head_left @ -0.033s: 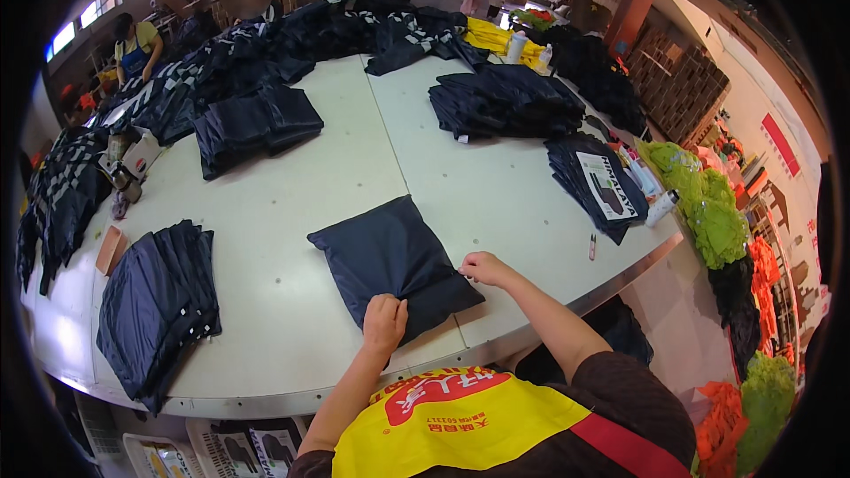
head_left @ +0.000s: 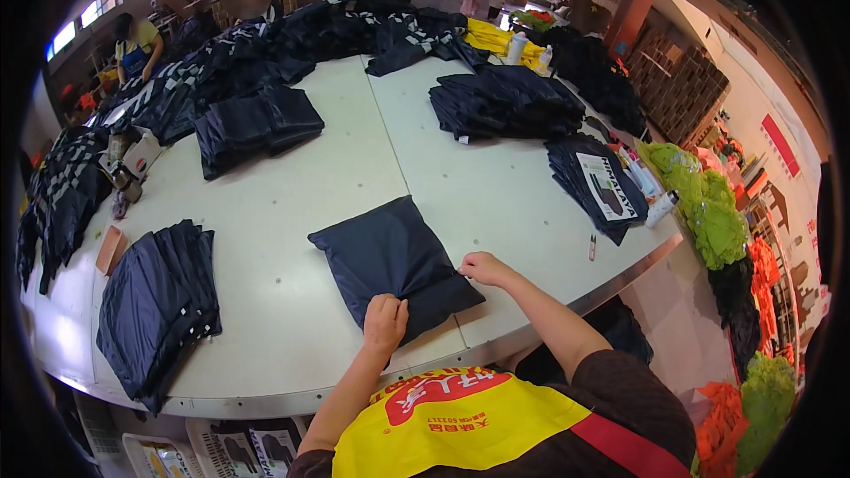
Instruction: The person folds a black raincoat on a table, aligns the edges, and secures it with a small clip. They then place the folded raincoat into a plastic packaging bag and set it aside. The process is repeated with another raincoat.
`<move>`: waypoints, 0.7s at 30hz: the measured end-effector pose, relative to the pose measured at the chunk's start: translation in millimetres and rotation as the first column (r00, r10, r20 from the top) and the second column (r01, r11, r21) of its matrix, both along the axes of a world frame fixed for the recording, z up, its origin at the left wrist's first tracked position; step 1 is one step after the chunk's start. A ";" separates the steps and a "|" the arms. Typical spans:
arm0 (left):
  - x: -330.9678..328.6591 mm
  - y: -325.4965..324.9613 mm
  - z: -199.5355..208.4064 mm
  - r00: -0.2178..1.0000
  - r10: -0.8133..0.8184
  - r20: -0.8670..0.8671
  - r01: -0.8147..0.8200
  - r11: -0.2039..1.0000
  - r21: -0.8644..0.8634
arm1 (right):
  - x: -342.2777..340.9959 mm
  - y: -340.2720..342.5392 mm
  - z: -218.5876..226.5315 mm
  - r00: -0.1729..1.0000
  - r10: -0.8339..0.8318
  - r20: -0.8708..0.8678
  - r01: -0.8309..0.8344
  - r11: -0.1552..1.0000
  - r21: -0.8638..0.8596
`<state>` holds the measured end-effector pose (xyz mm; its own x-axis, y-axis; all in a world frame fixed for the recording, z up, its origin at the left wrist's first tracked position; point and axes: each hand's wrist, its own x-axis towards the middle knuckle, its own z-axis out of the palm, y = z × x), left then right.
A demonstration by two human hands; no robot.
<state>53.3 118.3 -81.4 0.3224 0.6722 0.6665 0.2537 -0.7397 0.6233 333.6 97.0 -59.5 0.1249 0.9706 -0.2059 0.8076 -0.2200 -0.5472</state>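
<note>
A dark navy square of smooth fabric, like a flat bag or cushion cover (head_left: 376,252), lies on the pale table (head_left: 292,310) in front of me. Creases run across it between my two hands. My left hand (head_left: 385,323) is closed on its near edge, fingertips pinching the cloth. At the right edge, my right hand (head_left: 482,267) holds a small pinch of the same fabric between thumb and fingers. To the left lies a fanned stack of similar dark pieces (head_left: 159,310) with small white tags along one side.
Folded dark bundles (head_left: 257,128) and a larger pile (head_left: 505,102) lie farther back. Dark pieces with a printed sheet (head_left: 606,186), a white bottle (head_left: 662,208) and small thread snips (head_left: 592,248) are at right. A pinkish box (head_left: 112,250) stands left. Checked garments (head_left: 177,80) heap along the far edge.
</note>
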 end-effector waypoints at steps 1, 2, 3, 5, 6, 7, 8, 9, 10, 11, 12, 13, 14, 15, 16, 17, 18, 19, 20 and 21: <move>-0.2 -0.4 -0.5 1.000 0.002 0.003 -0.002 1.000 -0.008 | -3.9 4.0 0.8 0.991 0.063 0.118 -0.067 0.997 0.033; -1.5 -0.3 -0.9 1.000 0.005 0.015 -0.005 1.000 -0.024 | -27.7 7.8 20.5 0.980 0.096 0.177 -0.104 0.994 0.035; -1.9 -0.5 -1.8 1.000 0.011 0.026 -0.010 0.999 -0.040 | -62.5 10.7 47.9 0.964 0.130 0.233 -0.142 0.989 0.036; 0.7 -1.7 -6.4 0.999 -0.004 0.040 0.008 0.996 -0.094 | -124.9 12.8 65.4 0.893 0.332 0.305 -0.350 0.937 0.006; 1.1 -2.7 -13.9 0.994 0.026 0.107 -0.008 0.985 -0.172 | -147.7 13.7 60.4 0.907 0.278 0.317 -0.320 0.943 0.089; -1.8 -4.6 -20.0 0.984 0.063 0.167 -0.019 0.968 -0.249 | -163.7 10.8 54.5 0.920 0.225 0.320 -0.290 0.941 0.173; -8.3 -5.6 -14.2 0.965 0.118 0.232 -0.053 0.962 -0.269 | -163.6 8.7 47.2 0.932 0.204 0.299 -0.267 0.945 0.188; -18.2 -7.3 -7.8 0.940 0.173 0.295 -0.084 0.953 -0.293 | -159.6 9.5 36.1 0.943 0.183 0.278 -0.243 0.949 0.202; -30.2 -8.6 -0.8 0.918 0.281 0.278 -0.182 0.924 -0.335 | -158.7 10.5 29.3 0.953 0.165 0.253 -0.223 0.949 0.221; -44.3 -4.8 -7.0 0.877 0.429 0.217 -0.350 0.879 -0.324 | -161.7 5.8 31.5 0.944 0.165 0.287 -0.233 0.947 0.223; -51.9 1.5 -15.8 0.794 0.553 0.253 -0.256 0.682 -0.685 | -167.5 6.5 24.2 0.934 0.185 0.305 -0.263 0.934 0.241; -55.5 6.7 -25.9 0.703 0.674 0.227 -0.068 0.382 -0.922 | -174.8 7.6 16.5 0.923 0.208 0.324 -0.297 0.920 0.255; -56.8 7.2 -33.9 0.712 0.634 0.301 0.178 0.252 -0.951 | -194.7 3.0 21.5 0.891 0.325 0.317 -0.418 0.860 0.293; -59.3 5.2 -45.3 0.704 0.603 0.375 0.404 0.095 -0.910 | -218.2 -2.7 24.2 0.846 0.434 0.308 -0.523 0.785 0.330; -61.9 6.4 -59.6 0.597 0.599 0.534 0.591 0.121 -0.797 | -235.6 -9.0 12.3 0.827 0.418 0.375 -0.547 0.752 0.367; -67.6 8.7 -73.2 0.581 0.582 0.570 0.679 0.040 -0.733 | -243.6 -14.4 3.8 0.807 0.397 0.438 -0.570 0.717 0.400; -78.2 14.1 -69.9 0.745 0.487 0.456 0.516 0.011 -0.856 | -234.2 -8.6 4.0 0.850 0.439 0.291 -0.526 0.677 0.514; -83.7 17.1 -45.5 0.874 0.385 0.297 0.325 -0.009 -0.946 | -223.4 -14.1 15.4 0.837 0.459 0.297 -0.547 0.698 0.462; -82.6 18.6 -19.8 0.934 0.327 0.147 0.164 -0.026 -0.986 | -203.3 -18.2 31.0 0.799 0.510 0.319 -0.601 0.656 0.456; -80.8 13.9 -1.0 0.935 0.319 0.155 0.145 0.053 -0.988 | -186.1 -25.3 54.7 0.770 0.542 0.337 -0.634 0.590 0.500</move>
<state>-27.4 132.1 -82.5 0.1835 0.7692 -0.6121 -0.0721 0.6315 0.7720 147.4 71.7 -4.8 -0.5345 0.7634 0.3626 0.7216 0.6356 -0.2744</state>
